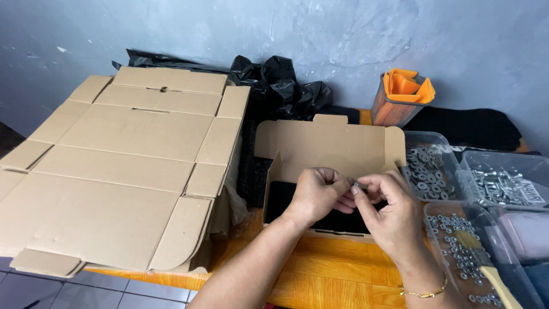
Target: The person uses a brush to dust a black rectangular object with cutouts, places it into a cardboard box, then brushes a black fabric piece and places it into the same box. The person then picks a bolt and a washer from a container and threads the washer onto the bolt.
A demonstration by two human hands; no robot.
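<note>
My left hand (317, 191) and my right hand (389, 212) meet over an open small cardboard box (329, 146) with a black lining inside. Between the fingertips of both hands sits a small metal piece (355, 185), a nut or bolt; which part each hand grips is too small to tell. A thin gold bracelet (426, 293) circles my right wrist. The box lid stands up behind my hands.
Flat unfolded cardboard sheets (120, 166) lie stacked at the left. Three clear plastic tubs hold washers (426, 169), bolts (503, 186) and nuts (463, 252), the last with a paintbrush (486, 263). A mesh cup with orange pieces (400, 97) and black plastic bags (280, 86) stand behind.
</note>
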